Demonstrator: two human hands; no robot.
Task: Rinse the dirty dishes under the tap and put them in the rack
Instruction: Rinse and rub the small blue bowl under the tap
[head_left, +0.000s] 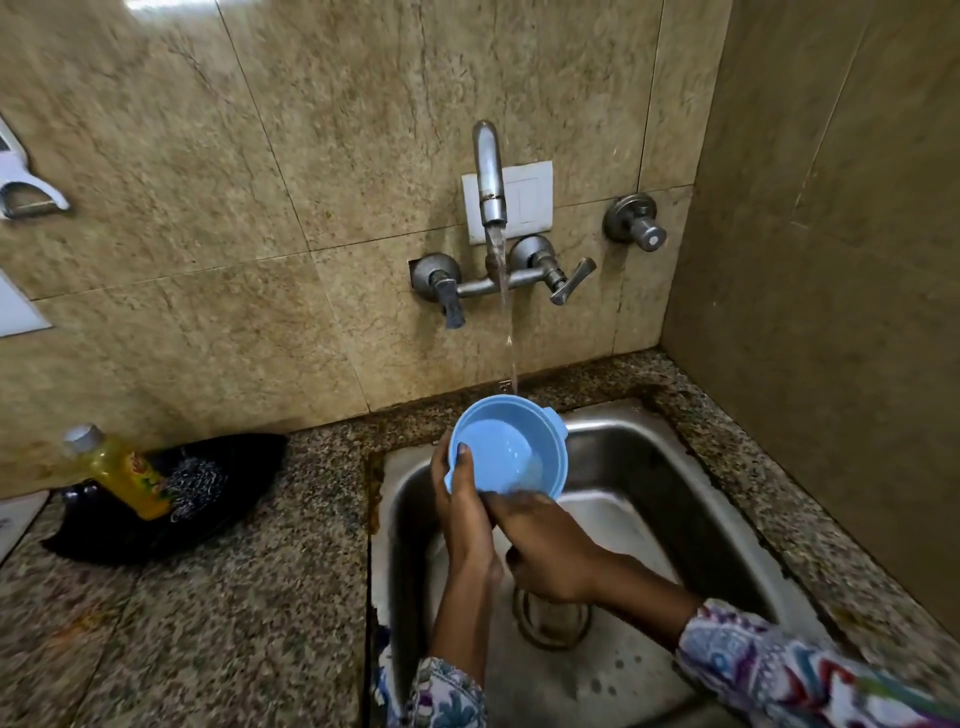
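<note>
Left hand (462, 499) fingers curl round the blue bowl (506, 444); right hand (545, 545) pinches its near rim. Tap (489, 174) water falls beyond the fingertips; soap bottle (122, 470) stands well left.

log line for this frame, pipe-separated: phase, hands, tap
phase: rinsing | left hand: grips blue bowl rim, over sink | right hand: at bowl's near edge | tap: running onto bowl's far rim
</note>
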